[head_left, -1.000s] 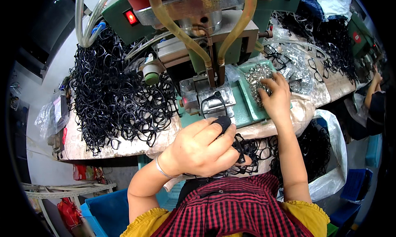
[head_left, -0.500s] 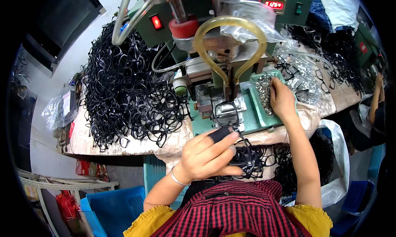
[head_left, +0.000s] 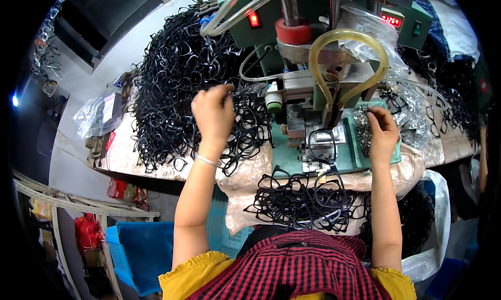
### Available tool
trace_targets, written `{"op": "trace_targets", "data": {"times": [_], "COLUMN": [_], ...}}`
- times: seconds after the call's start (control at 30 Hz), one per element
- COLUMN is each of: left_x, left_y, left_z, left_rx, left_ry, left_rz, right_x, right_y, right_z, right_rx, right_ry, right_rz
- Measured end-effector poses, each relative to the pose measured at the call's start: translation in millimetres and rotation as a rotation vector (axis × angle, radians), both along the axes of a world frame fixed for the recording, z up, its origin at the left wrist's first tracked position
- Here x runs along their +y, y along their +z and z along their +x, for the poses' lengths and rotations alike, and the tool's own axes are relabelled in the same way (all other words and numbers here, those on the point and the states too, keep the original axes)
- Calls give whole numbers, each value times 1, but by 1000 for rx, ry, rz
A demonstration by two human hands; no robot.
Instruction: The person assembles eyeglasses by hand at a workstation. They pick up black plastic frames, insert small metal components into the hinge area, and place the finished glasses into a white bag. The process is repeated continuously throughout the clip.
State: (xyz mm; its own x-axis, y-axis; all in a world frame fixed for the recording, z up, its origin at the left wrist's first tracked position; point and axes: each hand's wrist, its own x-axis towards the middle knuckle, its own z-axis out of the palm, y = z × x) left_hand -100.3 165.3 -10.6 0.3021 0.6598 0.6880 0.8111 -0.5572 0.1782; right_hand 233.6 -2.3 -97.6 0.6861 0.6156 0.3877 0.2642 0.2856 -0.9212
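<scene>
My left hand (head_left: 213, 117), a dark cover on one finger, is raised at the right side of a big heap of black eyeglass frames (head_left: 172, 86). Its fingers are bent but apart, and I see nothing in them. My right hand (head_left: 383, 135) is at a green tray (head_left: 394, 153) of small metal parts (head_left: 361, 127). Its fingers are curled together; whatever they pinch is too small to make out. Between my hands, one eyeglass frame (head_left: 342, 181) rests at the metal fixture of a green press (head_left: 284, 154), untouched by either hand. One of its rims lies under the press head.
More black frames (head_left: 297, 201) lie on brown paper in front of the press. A yellowish hose (head_left: 383, 46) loops before the machine. At lower left stands a blue crate (head_left: 138, 242); a white bag (head_left: 438, 221) of frames is at right. Another person's arm shows at far right.
My left hand has let go of the eyeglass frame at the press and moved left and up to the heap. My right hand stays at the tray. The view has shifted.
</scene>
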Motion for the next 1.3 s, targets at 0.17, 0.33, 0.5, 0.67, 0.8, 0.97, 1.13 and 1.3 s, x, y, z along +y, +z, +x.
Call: {"op": "trace_targets", "data": {"times": [0.17,0.33,0.5,0.67,0.8,0.97,1.13,1.3], "left_x": [47,39,28,-29,-61,-102,-97,-109], "left_y": [-85,-84,-61,-52,-71,32,58,36], "left_z": [3,-21,-10,16,13,37,67,54], "left_rx": [345,-177,-1205,-1421,-1528,-1308,-1115,-732], "left_ry": [-25,-27,-272,-278,-396,-943,-893,-996], "left_rz": [15,34,-693,-879,-792,-452,-259,-165], "right_x": [-24,-98,-71,-4,-7,-7,-9,-30], "right_y": [5,-15,51,63,67,78,87,94], "right_z": [-4,15,-38,-73,-86,-90,-104,-90], "right_rx": [-43,-173,-236,-27,182,324,433,128], "right_ry": [-98,-267,72,198,220,358,367,343], "right_rz": [-219,-258,-126,-10,-5,39,47,-41]}}
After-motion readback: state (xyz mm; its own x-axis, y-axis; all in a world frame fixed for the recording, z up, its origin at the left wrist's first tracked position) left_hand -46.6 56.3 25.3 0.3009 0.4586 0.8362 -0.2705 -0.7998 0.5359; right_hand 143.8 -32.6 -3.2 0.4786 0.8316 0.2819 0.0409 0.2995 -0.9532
